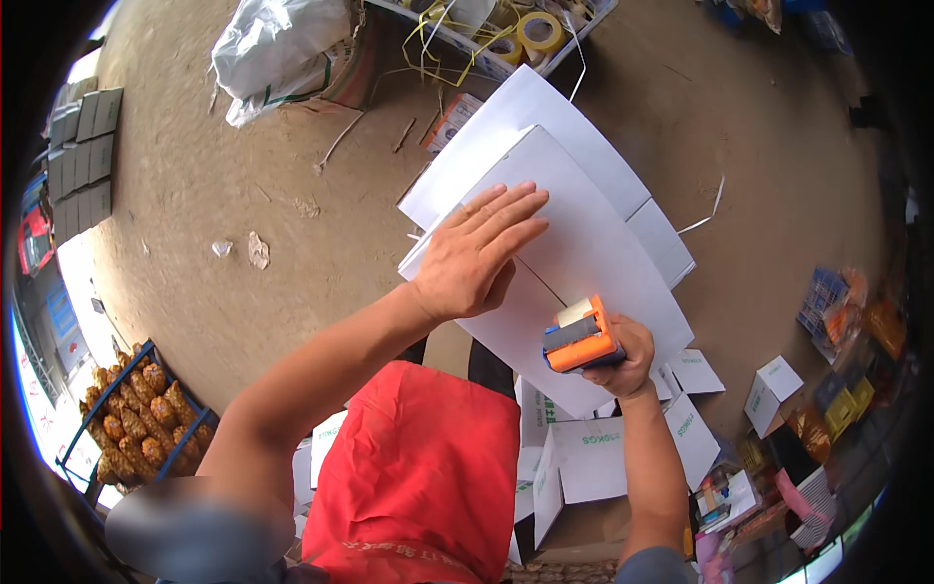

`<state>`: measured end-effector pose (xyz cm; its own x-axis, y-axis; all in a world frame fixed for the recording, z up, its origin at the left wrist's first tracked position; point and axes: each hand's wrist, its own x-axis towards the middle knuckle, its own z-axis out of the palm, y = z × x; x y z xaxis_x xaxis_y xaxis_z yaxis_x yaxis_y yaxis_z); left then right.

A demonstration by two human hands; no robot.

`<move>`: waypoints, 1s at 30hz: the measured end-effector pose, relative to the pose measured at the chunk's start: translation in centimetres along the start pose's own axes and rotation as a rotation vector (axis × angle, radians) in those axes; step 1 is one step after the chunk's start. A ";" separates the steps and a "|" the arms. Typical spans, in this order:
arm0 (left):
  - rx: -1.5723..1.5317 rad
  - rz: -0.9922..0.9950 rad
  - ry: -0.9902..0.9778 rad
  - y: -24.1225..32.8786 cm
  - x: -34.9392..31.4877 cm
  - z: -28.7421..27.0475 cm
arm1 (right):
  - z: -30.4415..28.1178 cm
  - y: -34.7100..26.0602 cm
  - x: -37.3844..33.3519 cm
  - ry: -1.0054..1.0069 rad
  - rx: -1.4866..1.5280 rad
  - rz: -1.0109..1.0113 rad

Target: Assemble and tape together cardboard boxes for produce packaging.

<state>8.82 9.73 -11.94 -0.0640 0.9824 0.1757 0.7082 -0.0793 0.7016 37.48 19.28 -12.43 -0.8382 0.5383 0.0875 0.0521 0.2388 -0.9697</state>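
A white cardboard box lies in front of me, its flaps spread and a seam running along the upper panel. My left hand rests over this panel with fingers stretched out, holding nothing. Over the near end of the seam, my right hand grips an orange and blue tape dispenser. A pale roll of tape shows at its far side. Whether any tape touches the cardboard, I cannot tell.
A crate with yellow tape rolls and straps stands beyond the box, near a white plastic sack. Opened white cartons lie close to my right forearm. At left are stacked cartons and a blue-framed rack of brown bundles.
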 end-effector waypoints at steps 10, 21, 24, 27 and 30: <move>0.207 -0.192 -0.143 -1.6 -1.3 -1.3 | 1.0 -2.8 0.9 -0.079 0.359 0.501; 0.096 -0.204 -0.039 -1.8 -1.1 -2.4 | 1.6 -1.2 4.7 -0.176 0.220 0.168; -0.001 -0.182 0.113 -0.6 -0.8 -4.6 | 2.1 -0.8 5.2 -0.180 0.254 0.124; -0.759 -0.610 -0.235 1.4 -0.7 -6.1 | 2.4 -0.7 5.4 -0.167 0.252 0.104; -0.926 -0.640 -0.462 1.6 -0.2 -6.4 | 2.6 -0.8 5.5 -0.167 0.266 0.100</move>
<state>5.49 8.34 -6.45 0.1723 0.8408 -0.5132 -0.1415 0.5367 0.8318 31.44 20.00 -11.79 -0.9146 0.4034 -0.0288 0.0140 -0.0397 -0.9991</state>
